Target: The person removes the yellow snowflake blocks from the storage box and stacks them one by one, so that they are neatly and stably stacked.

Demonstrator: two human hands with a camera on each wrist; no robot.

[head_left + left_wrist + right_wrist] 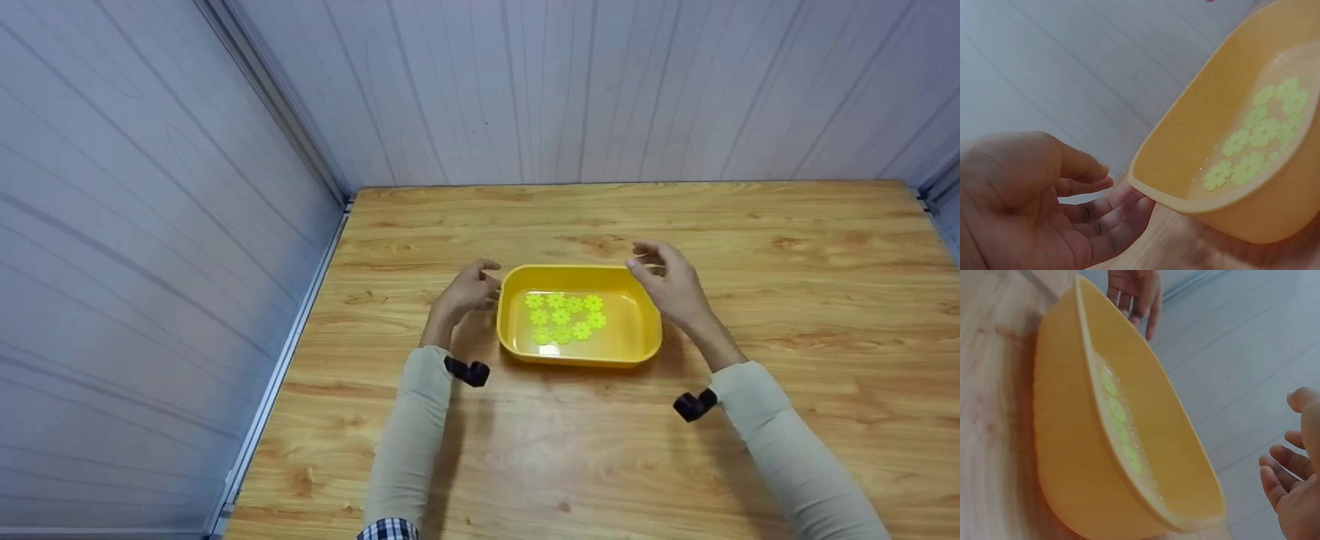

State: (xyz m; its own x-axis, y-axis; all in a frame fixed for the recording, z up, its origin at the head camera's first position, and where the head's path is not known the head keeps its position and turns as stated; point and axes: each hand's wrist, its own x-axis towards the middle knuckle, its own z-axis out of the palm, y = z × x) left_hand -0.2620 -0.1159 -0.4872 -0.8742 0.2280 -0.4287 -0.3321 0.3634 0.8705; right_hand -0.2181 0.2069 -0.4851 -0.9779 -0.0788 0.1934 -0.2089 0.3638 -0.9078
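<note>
A yellow plastic tub (pixel 577 360) stands on the wooden table, holding shallow water and several green flower-shaped pieces (pixel 564 317). My left hand (pixel 478 283) hovers at the tub's left end with fingers loosely curled and holds nothing. In the left wrist view its fingers (pixel 1100 211) lie just beside the tub's rim (pixel 1154 194); I cannot tell whether they touch it. My right hand (pixel 656 266) hangs over the far right corner, fingers relaxed. In the right wrist view this hand (pixel 1294 492) is clear of the tub (pixel 1078 455).
The wooden table (pixel 600 465) extends well beyond the tub on all sides. White panelled walls close it off at the left (pixel 150 262) and back (pixel 600 90). A metal rail (pixel 300 330) runs along the table's left edge.
</note>
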